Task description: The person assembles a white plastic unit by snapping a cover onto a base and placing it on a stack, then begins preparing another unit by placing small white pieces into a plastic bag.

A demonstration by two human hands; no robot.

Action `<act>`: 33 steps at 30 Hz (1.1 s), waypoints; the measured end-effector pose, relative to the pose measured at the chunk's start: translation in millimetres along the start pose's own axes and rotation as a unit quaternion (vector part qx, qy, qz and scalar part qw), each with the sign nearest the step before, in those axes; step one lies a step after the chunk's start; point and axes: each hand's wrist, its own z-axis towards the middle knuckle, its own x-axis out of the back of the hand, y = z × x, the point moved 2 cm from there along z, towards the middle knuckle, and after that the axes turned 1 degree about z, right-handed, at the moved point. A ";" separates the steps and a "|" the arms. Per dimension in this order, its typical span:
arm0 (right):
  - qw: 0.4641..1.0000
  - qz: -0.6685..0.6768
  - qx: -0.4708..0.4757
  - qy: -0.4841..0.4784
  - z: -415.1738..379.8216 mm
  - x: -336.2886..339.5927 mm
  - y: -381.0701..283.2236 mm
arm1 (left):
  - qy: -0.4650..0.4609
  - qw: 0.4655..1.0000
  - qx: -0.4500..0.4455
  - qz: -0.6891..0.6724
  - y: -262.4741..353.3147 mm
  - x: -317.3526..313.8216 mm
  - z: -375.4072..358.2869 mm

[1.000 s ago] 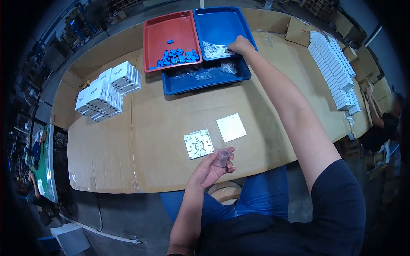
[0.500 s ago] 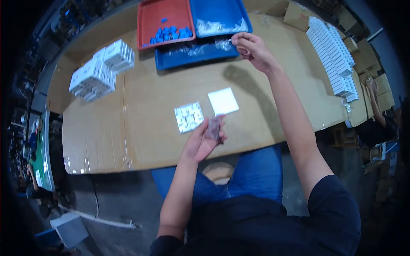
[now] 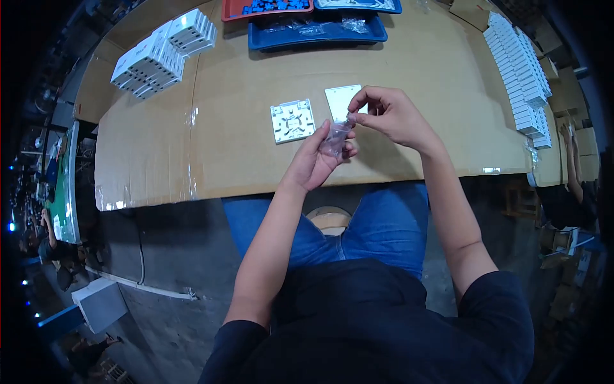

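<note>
A small clear plastic bag (image 3: 334,142) is held between the thumb and fingers of my left hand (image 3: 308,165), just above the table's near side. My right hand (image 3: 398,120) is at the bag's upper end, thumb and forefinger pinched together. Whatever sits in that pinch is too small to make out. Behind the hands lies a plain white square plate (image 3: 337,97), partly covered by my right hand. To its left, a white square tray-like panel (image 3: 293,121) shows moulded ridges and clips on its face.
Beyond are a red tray (image 3: 231,11) of blue pieces, a blue tray (image 3: 391,6) of white pieces and a nearer blue tray (image 3: 268,42) with clear packets. White boxlike units stand stacked left (image 3: 150,64) and right (image 3: 515,70). Another person's arm (image 3: 574,157) shows far right.
My right hand has come back from the trays to the bag in my left hand. The view has tilted down, so the trays and plates appear higher.
</note>
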 end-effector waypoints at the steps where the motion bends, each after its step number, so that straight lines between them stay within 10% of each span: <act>1: 0.998 -0.058 0.018 -0.026 1.0 -0.3 -4.8 | -0.009 1.000 0.006 -0.001 0.5 -1.5 -0.7; 9: 0.959 -0.162 0.159 -0.170 12.4 -11.2 1.3 | -0.033 0.999 0.032 -0.013 -2.8 0.9 -1.3; 23: 0.931 -0.134 -0.117 -0.318 19.8 -38.6 10.6 | -0.026 0.999 0.026 0.001 -6.3 11.1 -1.9; 33: 0.938 -0.093 -0.054 -0.329 27.0 -34.7 20.0 | -0.008 0.999 0.035 -0.004 -5.8 11.3 -1.4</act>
